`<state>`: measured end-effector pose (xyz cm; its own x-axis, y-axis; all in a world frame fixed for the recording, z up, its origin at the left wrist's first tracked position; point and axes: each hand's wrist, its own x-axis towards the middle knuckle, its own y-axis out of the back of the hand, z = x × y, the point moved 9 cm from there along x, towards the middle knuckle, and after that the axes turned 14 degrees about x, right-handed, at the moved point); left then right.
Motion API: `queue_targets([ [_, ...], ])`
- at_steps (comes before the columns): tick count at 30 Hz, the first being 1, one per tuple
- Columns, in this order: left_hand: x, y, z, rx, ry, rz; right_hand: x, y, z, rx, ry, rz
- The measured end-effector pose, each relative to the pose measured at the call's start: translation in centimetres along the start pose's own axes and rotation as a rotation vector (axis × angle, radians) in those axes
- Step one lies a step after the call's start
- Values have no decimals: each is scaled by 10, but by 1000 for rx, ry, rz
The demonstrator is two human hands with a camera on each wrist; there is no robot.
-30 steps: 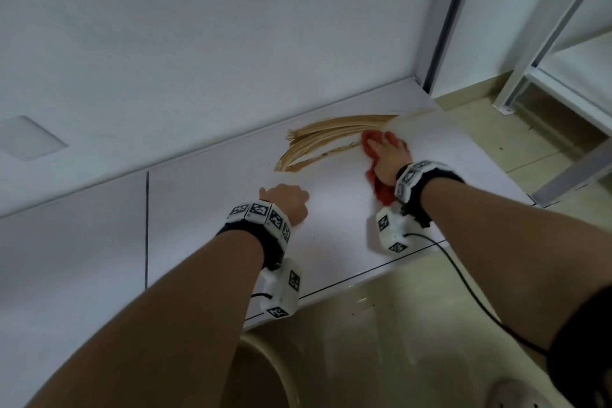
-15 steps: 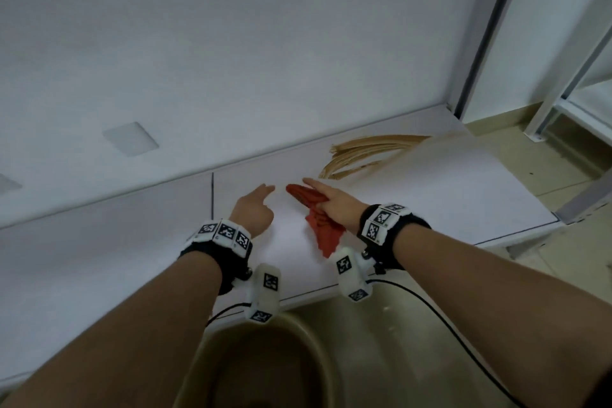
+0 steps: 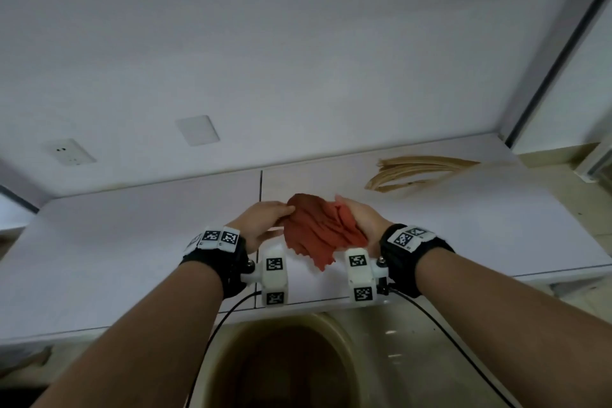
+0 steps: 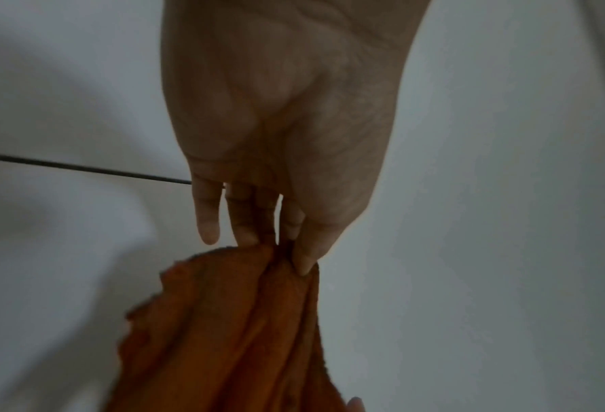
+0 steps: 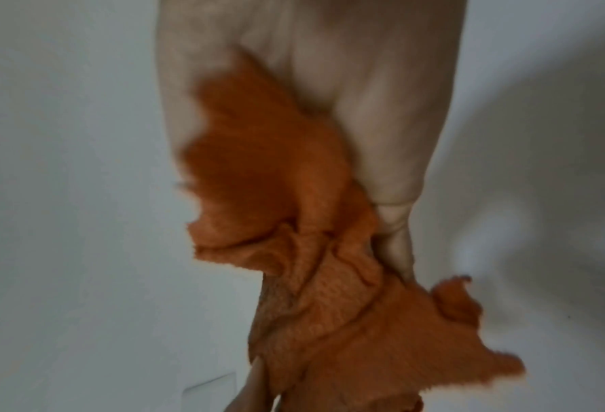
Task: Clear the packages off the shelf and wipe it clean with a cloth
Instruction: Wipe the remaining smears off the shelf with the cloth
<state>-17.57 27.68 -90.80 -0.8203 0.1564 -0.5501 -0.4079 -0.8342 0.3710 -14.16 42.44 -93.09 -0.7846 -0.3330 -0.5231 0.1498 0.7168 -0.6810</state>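
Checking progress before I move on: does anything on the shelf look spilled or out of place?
Yes. A brown streaky smear arcs across the white shelf near its far right corner, unwiped. The orange cloth is off the surface, bunched between the left hand and right hand. No packages show on the shelf.

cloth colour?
Orange-red cloth, plain with no pattern visible; the head view shows it best.

Bare shelf (image 3: pixel 132 242) left of both hands, brown smear (image 3: pixel 417 172) far right, wall (image 3: pixel 298 60) behind
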Motion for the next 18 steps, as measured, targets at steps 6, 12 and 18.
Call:
queue_targets([
  [6,2,21,17,429,-187,251,5,13,4,-435,15,110],
  [12,-7,35,29,728,-270,416,13,20,-13,-819,147,307],
  [18,-8,19,55,697,-334,388,14,10,-10,-359,59,279],
])
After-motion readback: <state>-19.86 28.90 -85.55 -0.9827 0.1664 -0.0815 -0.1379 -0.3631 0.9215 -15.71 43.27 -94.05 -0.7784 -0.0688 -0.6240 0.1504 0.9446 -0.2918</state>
